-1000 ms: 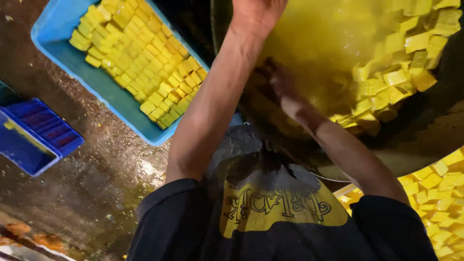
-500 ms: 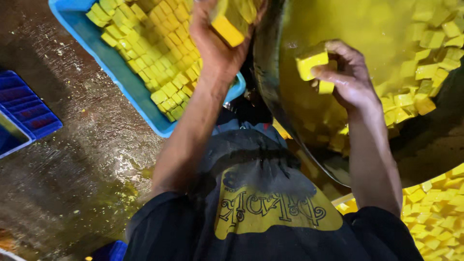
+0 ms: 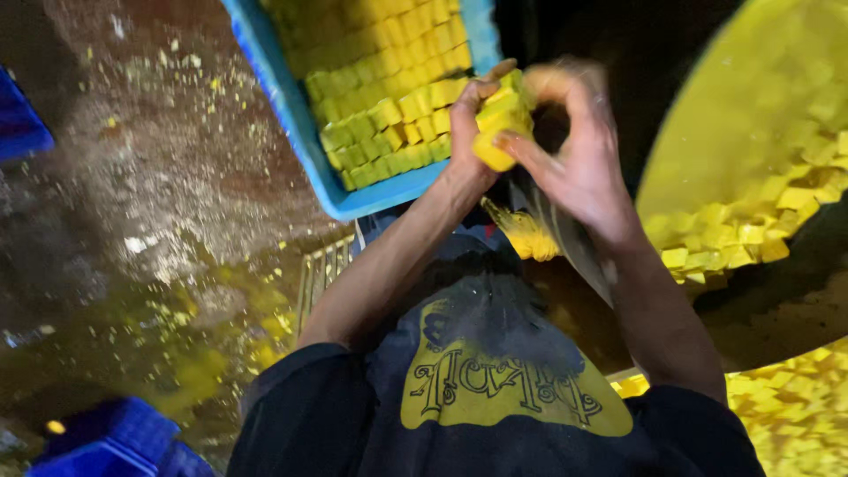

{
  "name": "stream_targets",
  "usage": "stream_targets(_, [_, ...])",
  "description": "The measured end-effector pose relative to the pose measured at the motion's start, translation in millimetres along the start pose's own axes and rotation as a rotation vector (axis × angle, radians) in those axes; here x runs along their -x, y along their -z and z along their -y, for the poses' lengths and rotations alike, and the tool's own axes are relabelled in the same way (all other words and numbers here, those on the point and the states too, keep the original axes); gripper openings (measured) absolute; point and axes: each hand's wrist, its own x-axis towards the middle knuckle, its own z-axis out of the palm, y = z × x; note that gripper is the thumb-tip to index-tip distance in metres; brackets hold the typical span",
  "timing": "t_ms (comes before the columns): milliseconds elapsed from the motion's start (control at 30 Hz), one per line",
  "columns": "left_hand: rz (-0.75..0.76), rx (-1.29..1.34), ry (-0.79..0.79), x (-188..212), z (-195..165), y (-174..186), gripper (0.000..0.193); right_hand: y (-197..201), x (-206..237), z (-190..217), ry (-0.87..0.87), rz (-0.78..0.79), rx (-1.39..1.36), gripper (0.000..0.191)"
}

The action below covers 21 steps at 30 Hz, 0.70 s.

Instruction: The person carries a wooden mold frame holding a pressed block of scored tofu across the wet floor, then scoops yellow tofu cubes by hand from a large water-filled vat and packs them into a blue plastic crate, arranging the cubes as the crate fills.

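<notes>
Two hands are now brought together, where half a second ago they were held apart. Yellow cubes (image 3: 499,124) are gripped in the left hand (image 3: 473,119), and the right hand (image 3: 574,146) is curled closed against the same stack. Just beyond the left hand, a blue tray (image 3: 291,115) packed with rows of yellow cubes is seen. To the right of the right hand, a large round pan (image 3: 724,115) of loose cubes is set. A yellow printed patch (image 3: 508,384) is shown on the dark shirt below.
</notes>
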Motion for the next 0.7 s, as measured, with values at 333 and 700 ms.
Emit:
stream_targets(333, [-0.519, 0.161, 0.012, 21.0, -128.1, 76.0, 0.097, -162.4, -108.5, -58.9, -0.456, 0.720, -0.231, 0.066])
stream_targets(700, [-0.567, -1.011, -0.743, 81.2, -219.0, 103.5, 0.053, -329.7, -156.9, -32.0, -0.539, 0.430, 0.436, 0.091])
